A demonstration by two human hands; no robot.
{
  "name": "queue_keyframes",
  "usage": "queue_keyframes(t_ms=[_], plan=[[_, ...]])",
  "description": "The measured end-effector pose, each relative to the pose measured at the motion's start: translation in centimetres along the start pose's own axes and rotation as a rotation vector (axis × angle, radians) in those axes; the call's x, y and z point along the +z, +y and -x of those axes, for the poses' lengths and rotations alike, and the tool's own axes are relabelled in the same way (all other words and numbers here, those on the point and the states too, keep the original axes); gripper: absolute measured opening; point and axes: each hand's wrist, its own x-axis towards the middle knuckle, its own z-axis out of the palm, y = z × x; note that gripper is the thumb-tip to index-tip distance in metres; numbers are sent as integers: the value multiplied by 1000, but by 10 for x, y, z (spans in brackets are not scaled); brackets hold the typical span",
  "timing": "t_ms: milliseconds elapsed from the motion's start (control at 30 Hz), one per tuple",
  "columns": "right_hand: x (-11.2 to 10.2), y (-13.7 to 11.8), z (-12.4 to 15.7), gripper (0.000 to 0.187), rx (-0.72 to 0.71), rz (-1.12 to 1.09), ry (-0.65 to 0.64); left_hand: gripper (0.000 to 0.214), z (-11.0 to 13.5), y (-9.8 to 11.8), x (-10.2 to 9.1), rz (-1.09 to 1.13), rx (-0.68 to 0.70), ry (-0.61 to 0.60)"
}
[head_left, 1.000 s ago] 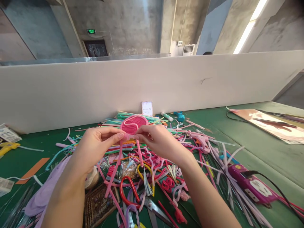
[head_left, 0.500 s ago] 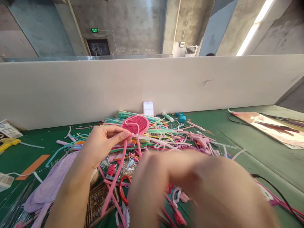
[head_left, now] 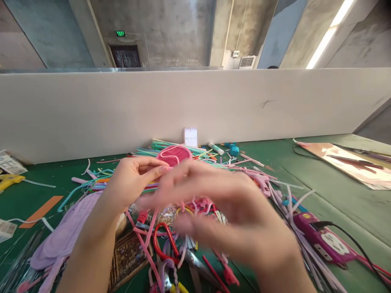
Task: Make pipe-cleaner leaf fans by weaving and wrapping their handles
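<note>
My left hand (head_left: 134, 175) pinches a pink pipe cleaner (head_left: 151, 230) between thumb and fingertips, and the strand hangs down below it. Just behind the fingertips is a flat pink coiled disc (head_left: 182, 153), with a paler pink strand curving over its face. My right hand (head_left: 226, 203) is smeared by motion, but its fingers and thumb look spread apart. It hovers beside the left hand, in front of the disc, with nothing visible in its grasp. Under it lie red-handled scissors (head_left: 156, 244), partly covered by other strands.
Many coloured pipe cleaners (head_left: 165, 145) cover the table. A lilac padded piece (head_left: 67, 232) and a patterned brown box (head_left: 130, 258) lie left. A magenta power strip (head_left: 324, 240) with cords sits right. A lit phone (head_left: 191, 137) leans on the white partition (head_left: 122, 114).
My right hand has swung up and left from the lower foreground, its fingers spreading near the left hand. The power strip and scissors are now uncovered. The left hand keeps its pinch.
</note>
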Motion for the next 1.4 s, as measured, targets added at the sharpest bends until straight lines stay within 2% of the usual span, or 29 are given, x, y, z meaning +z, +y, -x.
queue_keyframes(t_ms=[100, 133, 200, 300, 367, 467, 567, 700, 767, 900, 1067, 1167, 1333, 1400], plan=[[-60, -61, -29, 23, 219, 135, 203, 27, 3, 4, -1, 6, 35, -7], [-73, -76, -32, 26, 307, 170, 194, 28, 4, 5, 0, 6, 38, -2], [-84, -87, -33, 38, 417, 124, 60, 28, 5, 7, 0, -10, 38, 9], [-78, -73, -30, 46, 447, -16, -95, 29, 5, 7, 1, -49, 44, -1], [-72, -64, -29, 39, 430, -72, -118, 31, 4, 6, 2, -73, 61, 5], [-67, -63, -31, 22, 421, -68, -75, 29, 3, 3, 2, -105, 74, 41], [-64, -65, -32, 17, 406, 3, 5, 31, 1, -2, 3, -94, 36, 70], [-60, -62, -33, 15, 343, 65, 73, 73, -4, -9, 0, -32, 11, 163], [-59, -63, -33, 12, 323, 69, 106, 83, -7, -12, -1, -38, -20, 158], [-58, -66, -35, 10, 324, 90, 151, 63, -8, -10, 3, 27, -71, 95], [-57, -66, -35, 9, 332, 176, 143, 56, -9, -11, 10, 91, -44, 105], [-55, -63, -34, 9, 301, 299, 144, 48, -12, -17, 9, -45, -10, 89], [-53, -61, -33, 16, 347, 509, 126, 31, -7, -15, 11, -567, 54, 155], [-54, -62, -33, 16, 383, 553, 79, 24, -4, -12, 13, -718, 114, 142]])
